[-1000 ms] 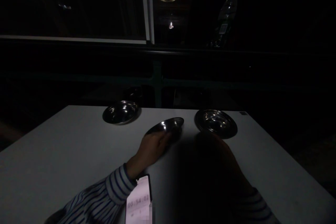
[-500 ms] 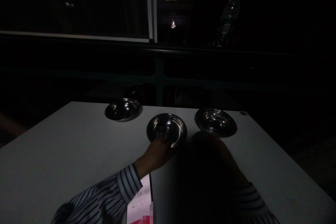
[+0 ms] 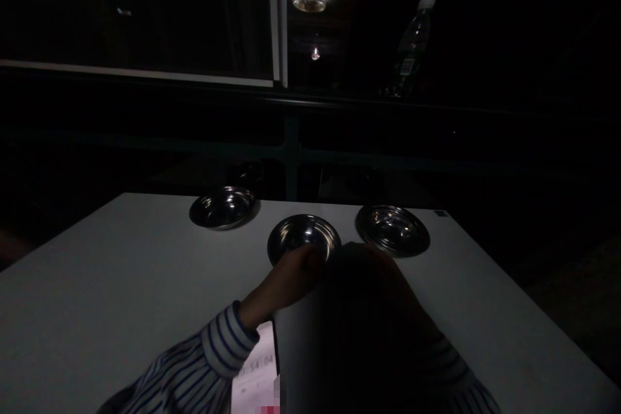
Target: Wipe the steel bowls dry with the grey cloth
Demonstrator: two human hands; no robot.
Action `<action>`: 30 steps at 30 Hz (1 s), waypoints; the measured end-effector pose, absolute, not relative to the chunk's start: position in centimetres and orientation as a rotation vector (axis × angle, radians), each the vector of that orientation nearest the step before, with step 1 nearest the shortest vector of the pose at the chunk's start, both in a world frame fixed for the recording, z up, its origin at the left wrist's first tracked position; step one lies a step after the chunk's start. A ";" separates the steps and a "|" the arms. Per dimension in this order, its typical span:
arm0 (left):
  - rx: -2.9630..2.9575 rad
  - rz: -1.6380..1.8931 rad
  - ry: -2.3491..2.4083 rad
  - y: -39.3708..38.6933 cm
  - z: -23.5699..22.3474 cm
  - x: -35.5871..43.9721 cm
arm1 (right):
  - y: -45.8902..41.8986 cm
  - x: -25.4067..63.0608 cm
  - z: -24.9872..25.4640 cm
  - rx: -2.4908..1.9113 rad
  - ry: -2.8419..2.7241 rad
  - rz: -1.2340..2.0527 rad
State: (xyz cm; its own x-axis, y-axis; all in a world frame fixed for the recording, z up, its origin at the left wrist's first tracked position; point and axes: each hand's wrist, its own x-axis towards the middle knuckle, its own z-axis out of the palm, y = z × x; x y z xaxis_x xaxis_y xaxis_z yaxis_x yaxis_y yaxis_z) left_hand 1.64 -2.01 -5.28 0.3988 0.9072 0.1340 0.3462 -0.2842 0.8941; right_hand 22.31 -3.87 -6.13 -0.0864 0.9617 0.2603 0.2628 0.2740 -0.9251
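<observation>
As left hand (image 3: 294, 276) slants inward, right (image 3: 379, 265) mirrors it.

Pale, blue-striped sleeves (image 3: 191, 362) with cuffs (image 3: 227, 339)

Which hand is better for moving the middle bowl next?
Probably the left hand: it's at the near rim of the middle bowl. The right hand is farther right, mostly hidden in shadow.
</observation>
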 end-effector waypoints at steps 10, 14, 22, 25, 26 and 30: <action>1.270 1.184 1.172 -1.1 -1.4 1.7 | -1.5 18.6 -1.7 -1.069 -1.547 1.053; 1.236 1.251 1.161 -1.0 -0.9 0.9 | -1.2 17.5 -0.9 -1.018 -1.624 1.007; 1.128 1.106 0.890 -0.7 -1.0 -0.2 | -1.1 17.0 -0.7 -1.021 -1.619 0.916; 1.161 1.048 0.912 -0.6 -1.1 -0.3 | -1.1 17.2 -0.9 -1.009 -1.626 0.920; 1.180 1.055 0.942 -0.6 -1.2 -0.3 | -1.1 17.3 -0.9 -1.014 -1.620 0.923; 1.291 1.114 1.099 -0.3 -1.1 -0.6 | -1.0 17.9 -0.8 -1.072 -1.611 0.944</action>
State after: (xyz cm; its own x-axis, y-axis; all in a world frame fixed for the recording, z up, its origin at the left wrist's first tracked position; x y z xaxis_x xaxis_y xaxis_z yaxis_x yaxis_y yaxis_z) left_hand -0.60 -0.32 -1.05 0.1420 0.9897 0.0181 0.0048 -0.0189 0.9998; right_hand 17.86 -1.01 -0.81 -0.1661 0.9436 0.2863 0.2114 0.3176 -0.9244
